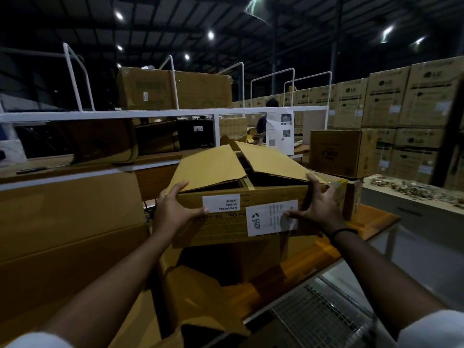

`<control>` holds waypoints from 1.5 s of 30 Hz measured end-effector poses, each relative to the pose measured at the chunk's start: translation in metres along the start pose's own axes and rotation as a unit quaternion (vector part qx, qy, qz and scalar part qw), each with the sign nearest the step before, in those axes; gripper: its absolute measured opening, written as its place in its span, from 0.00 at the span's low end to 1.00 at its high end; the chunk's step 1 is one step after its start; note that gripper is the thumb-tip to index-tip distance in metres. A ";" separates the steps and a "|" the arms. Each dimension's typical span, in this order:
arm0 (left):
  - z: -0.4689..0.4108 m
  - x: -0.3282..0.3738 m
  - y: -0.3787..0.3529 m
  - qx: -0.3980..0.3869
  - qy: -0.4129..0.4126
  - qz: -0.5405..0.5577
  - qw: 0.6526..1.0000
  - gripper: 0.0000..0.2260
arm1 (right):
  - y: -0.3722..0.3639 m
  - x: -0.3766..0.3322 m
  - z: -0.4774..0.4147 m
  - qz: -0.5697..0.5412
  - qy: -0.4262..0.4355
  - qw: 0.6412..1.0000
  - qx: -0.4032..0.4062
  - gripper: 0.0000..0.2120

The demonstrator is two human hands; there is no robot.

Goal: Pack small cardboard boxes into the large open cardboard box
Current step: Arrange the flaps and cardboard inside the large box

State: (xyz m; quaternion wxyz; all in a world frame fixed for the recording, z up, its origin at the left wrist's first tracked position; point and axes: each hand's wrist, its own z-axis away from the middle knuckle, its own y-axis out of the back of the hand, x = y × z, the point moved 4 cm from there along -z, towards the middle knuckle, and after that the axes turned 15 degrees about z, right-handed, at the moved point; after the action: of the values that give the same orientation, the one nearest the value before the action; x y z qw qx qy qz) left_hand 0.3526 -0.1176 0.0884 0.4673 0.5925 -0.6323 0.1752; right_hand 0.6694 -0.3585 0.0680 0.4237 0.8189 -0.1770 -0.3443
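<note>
Orange-topped table (376, 219) bearing cardboard boxes.
A large open box (198, 292) is standing on the table by its near edge, flaps splaying outward and dark inside. A smaller box (352, 199) is sitting toward the far right corner, half hidden. Bare orange top is showing along the right edge, between the two.

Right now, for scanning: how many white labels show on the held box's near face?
2: small label beside the left hand, larger label partly under the right hand. Other faces of the box are hidden.
</note>
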 end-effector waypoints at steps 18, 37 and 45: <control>0.075 0.010 0.088 0.054 -0.046 -0.009 0.997 0.45 | 0.012 -0.041 0.076 -0.029 0.065 0.995 0.065 0.57; 0.204 -0.028 0.366 0.090 -0.055 -0.068 0.992 0.46 | -0.025 -0.248 0.258 -0.072 0.123 0.990 0.016 0.58; 0.258 -0.072 0.420 0.155 -0.018 -0.060 0.986 0.43 | -0.050 -0.307 0.283 -0.044 0.175 0.984 0.004 0.56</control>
State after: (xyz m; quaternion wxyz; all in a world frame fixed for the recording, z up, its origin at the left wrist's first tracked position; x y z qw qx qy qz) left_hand -0.1397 -0.1758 0.0409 0.3679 0.6976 -0.5694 0.2320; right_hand 0.2521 -0.3133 0.0398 0.4297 0.8749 -0.0655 -0.2137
